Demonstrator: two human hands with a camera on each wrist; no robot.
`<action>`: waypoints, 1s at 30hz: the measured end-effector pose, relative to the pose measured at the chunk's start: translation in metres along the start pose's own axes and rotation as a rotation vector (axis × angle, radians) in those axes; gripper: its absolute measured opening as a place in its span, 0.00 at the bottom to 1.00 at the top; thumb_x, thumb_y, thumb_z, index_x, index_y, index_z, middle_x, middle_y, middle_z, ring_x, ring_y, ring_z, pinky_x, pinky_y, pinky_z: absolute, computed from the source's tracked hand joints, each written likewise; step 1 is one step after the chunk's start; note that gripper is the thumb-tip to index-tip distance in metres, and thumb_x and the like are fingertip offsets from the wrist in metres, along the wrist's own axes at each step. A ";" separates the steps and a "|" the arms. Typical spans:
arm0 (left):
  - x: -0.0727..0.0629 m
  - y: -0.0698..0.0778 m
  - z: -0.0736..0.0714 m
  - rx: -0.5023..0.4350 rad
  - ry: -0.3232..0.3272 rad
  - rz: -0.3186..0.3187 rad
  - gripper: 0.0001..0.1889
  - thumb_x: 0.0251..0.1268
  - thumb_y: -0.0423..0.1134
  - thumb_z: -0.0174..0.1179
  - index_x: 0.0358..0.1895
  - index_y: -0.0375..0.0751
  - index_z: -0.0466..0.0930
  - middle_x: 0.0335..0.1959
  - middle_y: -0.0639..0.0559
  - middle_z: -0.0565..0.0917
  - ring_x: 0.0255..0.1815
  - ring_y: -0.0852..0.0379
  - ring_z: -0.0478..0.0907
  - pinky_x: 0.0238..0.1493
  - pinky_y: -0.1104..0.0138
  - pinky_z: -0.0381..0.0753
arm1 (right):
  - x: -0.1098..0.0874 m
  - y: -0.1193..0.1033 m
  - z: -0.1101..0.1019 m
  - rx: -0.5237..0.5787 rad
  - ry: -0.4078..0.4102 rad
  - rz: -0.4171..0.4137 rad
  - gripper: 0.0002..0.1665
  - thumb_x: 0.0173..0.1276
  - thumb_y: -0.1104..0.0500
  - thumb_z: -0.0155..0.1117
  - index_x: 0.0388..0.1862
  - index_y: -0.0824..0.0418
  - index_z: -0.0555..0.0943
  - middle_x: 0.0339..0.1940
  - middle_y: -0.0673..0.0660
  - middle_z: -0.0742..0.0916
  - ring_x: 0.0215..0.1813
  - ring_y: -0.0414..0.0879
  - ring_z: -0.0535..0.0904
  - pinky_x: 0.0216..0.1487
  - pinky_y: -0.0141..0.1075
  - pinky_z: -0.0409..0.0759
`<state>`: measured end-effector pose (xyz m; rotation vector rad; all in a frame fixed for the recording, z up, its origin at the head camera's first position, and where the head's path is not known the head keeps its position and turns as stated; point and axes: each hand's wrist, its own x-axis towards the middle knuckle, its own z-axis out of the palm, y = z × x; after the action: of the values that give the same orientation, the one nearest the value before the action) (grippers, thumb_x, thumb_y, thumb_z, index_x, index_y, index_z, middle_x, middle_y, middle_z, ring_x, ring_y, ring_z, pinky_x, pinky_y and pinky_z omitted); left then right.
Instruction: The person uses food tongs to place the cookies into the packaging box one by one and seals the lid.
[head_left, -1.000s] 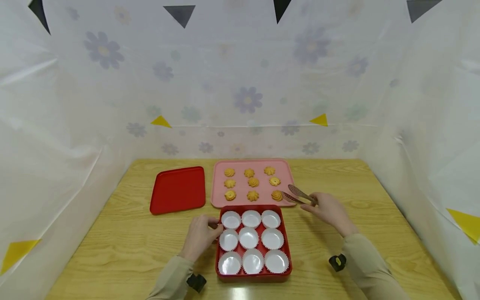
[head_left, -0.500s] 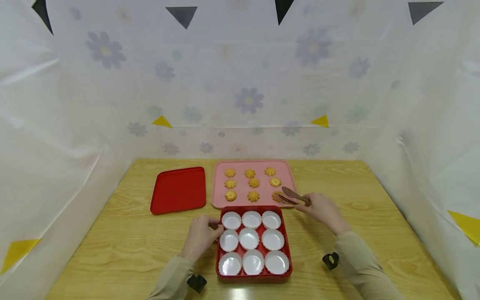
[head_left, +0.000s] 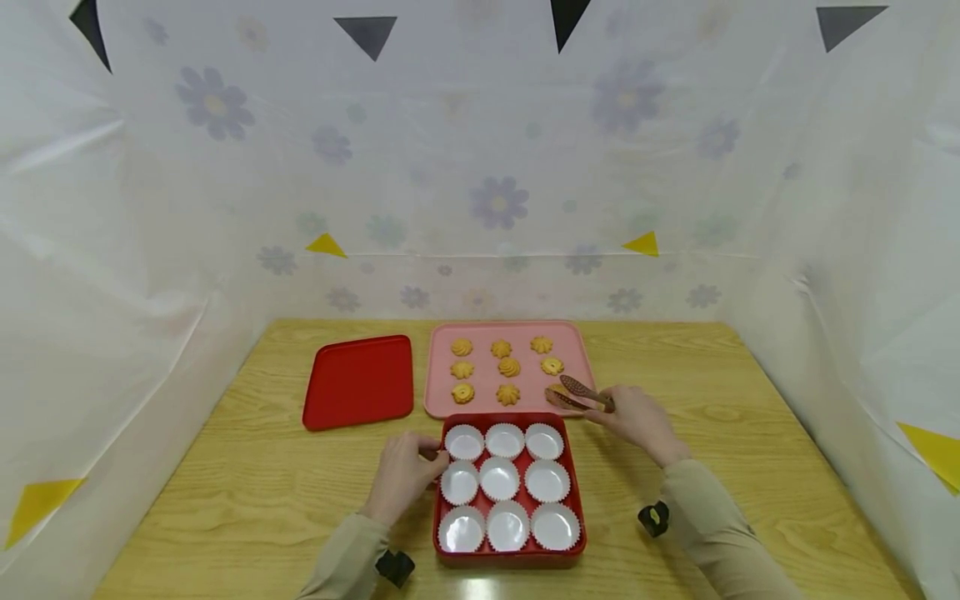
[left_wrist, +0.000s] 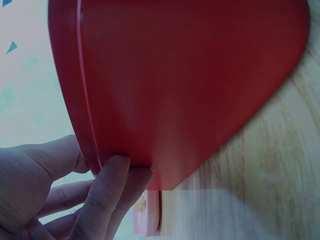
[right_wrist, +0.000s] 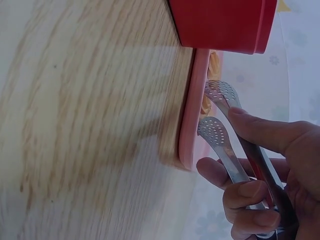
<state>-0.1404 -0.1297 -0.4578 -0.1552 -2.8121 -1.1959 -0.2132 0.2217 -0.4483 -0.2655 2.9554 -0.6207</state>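
Both hands were occupied: the left hand (head_left: pixel 401 475) pinched the left wall of the red box (head_left: pixel 510 560), fingers against its outer face and thumb hooked over the rim, while the right hand (head_left: pixel 637 419) gripped the tongs (head_left: pixel 579 387) with their perforated heads apart. Those heads stood on either side of the nearest right-hand cookie (right_wrist: pixel 205 107), close to the edge of the pink tray (head_left: pixel 485 381); whether either one touched it could not be told. Eight other cookies (head_left: pixel 509 367) lay on the tray, well spaced. White paper cups (head_left: pixel 499 478) filled the box in three rows of three, none holding anything, and a flat red tray (head_left: pixel 358 383) lay to the left.

The likeliest trouble was a poor bite. If the heads met low or off-centre, the cookie might skid against the tray's raised edge or twist out sideways; squeezed too hard, its piped ridges would probably crumble. Carried over the box, a loosely held piece could drop onto a cup's fluted rim and tip the light paper, and lowering the tongs too far might drag a cup out of its row. Pressing unevenly on the wall, the left hand could also shift the box at the wrong instant.
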 end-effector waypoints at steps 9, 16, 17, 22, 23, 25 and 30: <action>0.000 0.000 0.000 -0.007 -0.008 -0.013 0.05 0.54 0.33 0.67 0.31 0.38 0.91 0.28 0.50 0.90 0.28 0.62 0.77 0.32 0.71 0.75 | 0.002 -0.002 0.001 -0.006 -0.004 0.020 0.19 0.66 0.44 0.68 0.27 0.57 0.80 0.18 0.50 0.74 0.22 0.43 0.68 0.23 0.35 0.64; 0.000 0.000 0.000 -0.011 -0.010 -0.025 0.05 0.55 0.34 0.67 0.32 0.38 0.91 0.28 0.50 0.90 0.28 0.62 0.77 0.32 0.71 0.75 | 0.003 -0.002 0.003 -0.014 0.005 0.016 0.19 0.66 0.44 0.68 0.28 0.58 0.80 0.18 0.49 0.73 0.22 0.43 0.68 0.23 0.34 0.63; 0.000 0.000 0.000 -0.011 -0.009 -0.023 0.05 0.54 0.34 0.67 0.32 0.38 0.91 0.28 0.50 0.90 0.28 0.62 0.77 0.32 0.71 0.75 | 0.003 -0.002 0.003 -0.012 0.007 0.022 0.19 0.66 0.44 0.69 0.28 0.58 0.80 0.18 0.49 0.73 0.22 0.43 0.68 0.23 0.34 0.63; 0.000 -0.001 0.000 -0.012 -0.006 -0.023 0.05 0.54 0.34 0.67 0.32 0.38 0.91 0.28 0.50 0.90 0.28 0.62 0.76 0.32 0.71 0.75 | 0.002 -0.003 0.002 -0.011 0.009 0.017 0.18 0.66 0.45 0.69 0.28 0.57 0.81 0.18 0.50 0.74 0.22 0.43 0.68 0.23 0.35 0.64; 0.000 -0.001 0.001 -0.013 -0.005 -0.022 0.05 0.54 0.34 0.67 0.32 0.38 0.91 0.28 0.50 0.90 0.28 0.62 0.76 0.32 0.71 0.75 | 0.002 -0.003 0.002 -0.010 0.008 0.017 0.17 0.66 0.45 0.69 0.28 0.57 0.81 0.18 0.50 0.74 0.22 0.42 0.68 0.23 0.35 0.64; 0.000 -0.001 0.001 -0.013 -0.004 -0.010 0.05 0.54 0.33 0.67 0.32 0.38 0.91 0.28 0.50 0.90 0.28 0.62 0.77 0.32 0.71 0.75 | 0.002 -0.003 0.002 -0.006 0.009 0.017 0.17 0.66 0.45 0.69 0.29 0.57 0.81 0.18 0.50 0.75 0.22 0.42 0.68 0.23 0.34 0.64; 0.000 -0.001 0.001 -0.018 -0.004 -0.006 0.05 0.54 0.33 0.67 0.32 0.37 0.91 0.28 0.49 0.90 0.29 0.62 0.77 0.32 0.71 0.75 | 0.001 -0.003 0.003 -0.001 0.016 0.007 0.17 0.66 0.46 0.69 0.31 0.59 0.83 0.19 0.50 0.76 0.22 0.42 0.68 0.23 0.34 0.64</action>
<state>-0.1403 -0.1298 -0.4589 -0.1510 -2.8082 -1.2235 -0.2134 0.2180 -0.4496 -0.2517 2.9701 -0.6239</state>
